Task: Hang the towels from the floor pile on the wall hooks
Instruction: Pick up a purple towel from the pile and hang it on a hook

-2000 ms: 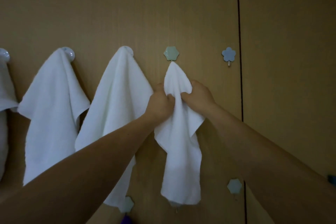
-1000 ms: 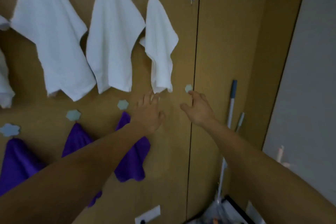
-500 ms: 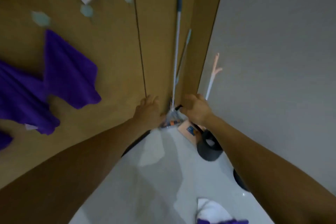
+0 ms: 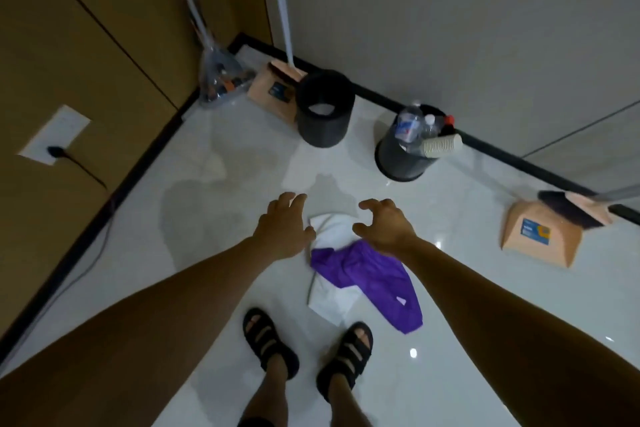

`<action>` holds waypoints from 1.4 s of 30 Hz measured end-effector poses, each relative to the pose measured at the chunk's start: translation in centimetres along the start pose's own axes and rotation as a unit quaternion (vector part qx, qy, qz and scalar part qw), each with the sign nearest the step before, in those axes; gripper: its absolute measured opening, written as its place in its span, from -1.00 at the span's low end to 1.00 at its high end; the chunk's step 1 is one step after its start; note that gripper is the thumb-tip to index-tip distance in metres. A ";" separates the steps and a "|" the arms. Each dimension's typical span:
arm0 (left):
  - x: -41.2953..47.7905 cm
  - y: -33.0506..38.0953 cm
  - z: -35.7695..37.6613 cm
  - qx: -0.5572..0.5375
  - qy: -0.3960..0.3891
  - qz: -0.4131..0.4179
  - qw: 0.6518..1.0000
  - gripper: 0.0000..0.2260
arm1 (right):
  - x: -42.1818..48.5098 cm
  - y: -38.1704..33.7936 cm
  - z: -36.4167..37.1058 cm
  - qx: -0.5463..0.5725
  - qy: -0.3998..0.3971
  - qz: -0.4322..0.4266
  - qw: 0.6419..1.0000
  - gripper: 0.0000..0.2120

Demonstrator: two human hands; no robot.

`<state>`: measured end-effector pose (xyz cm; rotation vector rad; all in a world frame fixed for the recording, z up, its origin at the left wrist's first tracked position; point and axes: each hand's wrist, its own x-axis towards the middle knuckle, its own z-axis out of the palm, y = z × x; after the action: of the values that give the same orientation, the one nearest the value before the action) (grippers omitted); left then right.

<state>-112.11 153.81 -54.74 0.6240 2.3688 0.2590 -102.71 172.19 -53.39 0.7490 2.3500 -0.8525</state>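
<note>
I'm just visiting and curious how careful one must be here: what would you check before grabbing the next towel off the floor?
1. Left hand free: ok, open and empty.
2. Right hand free: ok, fingers loosely curled, holding nothing.
3. Towels left to hang: ok, a purple towel lies across a white towel on the floor.
4. Hands touching the towels: cannot tell; their height above them is unclear.
5. Free wall hook: cannot tell, no hooks in view.
</note>
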 end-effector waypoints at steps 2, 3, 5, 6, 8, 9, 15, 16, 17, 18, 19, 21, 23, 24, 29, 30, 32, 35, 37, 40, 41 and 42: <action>2.2 -0.4 6.1 -0.003 -0.031 -0.004 1.000 -0.35 | 2.1 4.8 4.4 0.011 -0.022 0.035 0.999 -0.49; 3.4 -0.9 9.2 -0.002 -0.044 -0.005 0.999 -0.36 | 3.3 7.0 6.8 0.018 -0.029 0.050 0.998 -0.50; 6.1 -2.2 15.0 0.003 -0.065 -0.004 0.998 -0.36 | 6.1 11.1 11.6 0.020 -0.035 0.069 0.997 -0.53; 7.4 -2.9 17.8 0.006 -0.072 -0.003 0.997 -0.37 | 7.5 13.0 14.0 0.013 -0.038 0.071 0.997 -0.55; 10.3 -4.2 23.2 0.010 -0.079 0.000 0.997 -0.38 | 10.6 16.7 18.9 0.013 -0.045 0.079 0.996 -0.55; 11.6 -4.9 25.7 0.007 -0.081 0.000 0.997 -0.39 | 12.1 18.3 21.3 0.024 -0.048 0.091 0.994 -0.53; 17.6 -8.6 38.3 -0.009 -0.084 0.009 0.996 -0.40 | 19.7 25.8 33.6 0.053 -0.038 0.171 0.983 -0.46; 18.4 -9.2 39.8 -0.009 -0.085 0.012 0.996 -0.39 | 20.7 26.7 35.0 0.056 -0.032 0.185 0.981 -0.44; 19.2 -9.7 41.2 -0.008 -0.087 0.015 0.996 -0.39 | 21.8 27.4 36.3 0.058 -0.023 0.200 0.978 -0.41; 19.8 -10.1 42.2 -0.007 -0.089 0.019 0.996 -0.38 | 22.7 28.0 37.4 0.061 -0.010 0.216 0.975 -0.39; 20.4 -10.5 43.1 -0.008 -0.088 0.022 0.996 -0.39 | 23.6 28.4 38.2 0.070 0.005 0.233 0.970 -0.36; 20.8 -11.3 44.1 -0.015 -0.078 0.021 0.997 -0.40 | 24.8 28.9 39.2 0.099 0.030 0.266 0.958 -0.35; 20.5 -11.8 44.1 -0.022 -0.074 0.012 0.997 -0.41 | 25.1 28.9 39.2 0.111 0.053 0.262 0.957 -0.47; 20.1 -12.0 43.7 -0.025 -0.077 0.004 0.997 -0.41 | 24.8 28.7 38.9 0.112 0.067 0.244 0.961 -0.56; 16.0 -10.6 38.6 -0.051 -0.107 -0.019 0.993 -0.36 | 19.7 25.1 33.5 0.198 0.131 0.140 0.961 -0.73; 15.3 -10.0 37.2 -0.061 -0.107 -0.017 0.992 -0.35 | 18.6 24.2 31.9 0.219 0.123 0.126 0.960 -0.74; 13.6 -8.2 32.9 -0.092 -0.110 -0.001 0.990 -0.30 | 15.8 21.8 27.7 0.240 0.099 0.091 0.961 -0.79; 11.6 -4.6 24.8 -0.162 -0.105 0.040 0.980 -0.26 | 11.5 17.1 19.8 0.307 0.079 0.046 0.947 -0.69; 10.2 -2.0 18.6 -0.205 -0.098 0.072 0.971 -0.24 | 8.7 13.4 14.2 0.353 0.042 0.020 0.934 -0.69; 7.4 1.8 9.0 -0.235 -0.118 0.144 0.954 -0.33 | 4.3 7.8 6.2 0.356 -0.027 -0.038 0.933 -0.76; 6.4 2.7 5.9 -0.224 -0.116 0.166 0.953 -0.42 | 2.9 5.8 3.5 0.341 -0.038 -0.068 0.937 -0.78; 5.4 3.4 2.7 -0.200 -0.106 0.182 0.957 -0.53 | 1.6 3.9 1.2 0.311 -0.039 -0.097 0.944 -0.82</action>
<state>-112.68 159.50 -58.64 0.8375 1.9074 0.7731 -101.00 174.47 -56.78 0.7026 2.1052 -1.7222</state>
